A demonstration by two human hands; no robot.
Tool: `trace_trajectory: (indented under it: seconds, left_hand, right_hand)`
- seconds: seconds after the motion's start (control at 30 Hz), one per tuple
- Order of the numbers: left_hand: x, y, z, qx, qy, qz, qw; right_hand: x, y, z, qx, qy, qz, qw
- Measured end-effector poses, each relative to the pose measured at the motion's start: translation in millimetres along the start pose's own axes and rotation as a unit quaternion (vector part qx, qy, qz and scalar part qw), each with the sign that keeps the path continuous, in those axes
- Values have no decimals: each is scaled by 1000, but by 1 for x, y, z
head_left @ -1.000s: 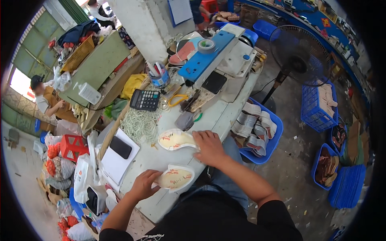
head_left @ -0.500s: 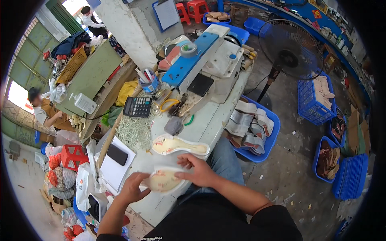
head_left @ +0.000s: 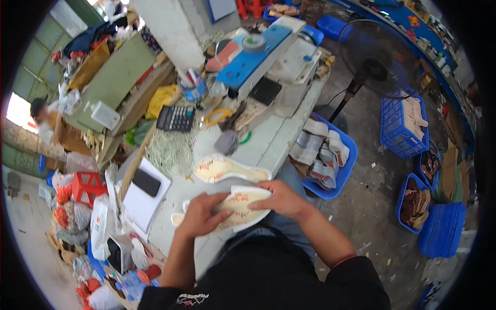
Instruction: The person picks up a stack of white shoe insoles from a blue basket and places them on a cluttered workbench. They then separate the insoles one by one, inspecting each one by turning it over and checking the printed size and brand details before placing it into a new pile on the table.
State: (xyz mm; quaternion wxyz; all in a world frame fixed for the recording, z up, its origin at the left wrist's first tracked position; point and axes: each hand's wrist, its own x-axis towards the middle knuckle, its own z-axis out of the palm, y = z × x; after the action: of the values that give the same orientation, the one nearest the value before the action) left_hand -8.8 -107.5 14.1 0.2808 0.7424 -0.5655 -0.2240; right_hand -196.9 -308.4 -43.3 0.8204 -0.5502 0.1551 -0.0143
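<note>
Both my hands hold a cream, white-edged shoe pattern piece [head_left: 241, 205] with red handwriting, low over the table's near edge. My left hand [head_left: 203, 213] grips its left side, thumb on top. On its right end my right hand [head_left: 283, 199] is closed, thumb laid across the face. Just beyond lies a sole-shaped cream pattern [head_left: 227, 169] with a white rim and red marks, flat on the table. Small white pieces [head_left: 177, 218] show beside my left hand, partly hidden by it.
The pale table [head_left: 263, 152] carries a calculator [head_left: 175, 119], tangled string [head_left: 168, 150], a phone [head_left: 146, 182] on white paper and a blue-topped machine [head_left: 256, 57]. To the right stand a blue bin [head_left: 351, 164] of shoe parts and a fan [head_left: 373, 70]. Bags [head_left: 101, 222] crowd the left.
My hands and the held pattern piece have moved right and slightly up, close to the pattern on the table. Both hands now grip it more firmly, and the view has shifted a little.
</note>
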Motion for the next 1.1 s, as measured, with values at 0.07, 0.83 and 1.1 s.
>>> trace_trajectory:
  seconds: [0.07,0.83,1.1]
  left_hand:
    - [5,-16,-5,19,18,69,997]
    - [14,6,-33,33,12,77,996]
    - [-5,-6,-26,-247,28,-121,961]
  right_hand:
    - [4,-7,4,-20,9,2,1000]
    - [22,-37,49,-327,122,-287,892]
    - [10,-50,55,-430,197,-374,797]
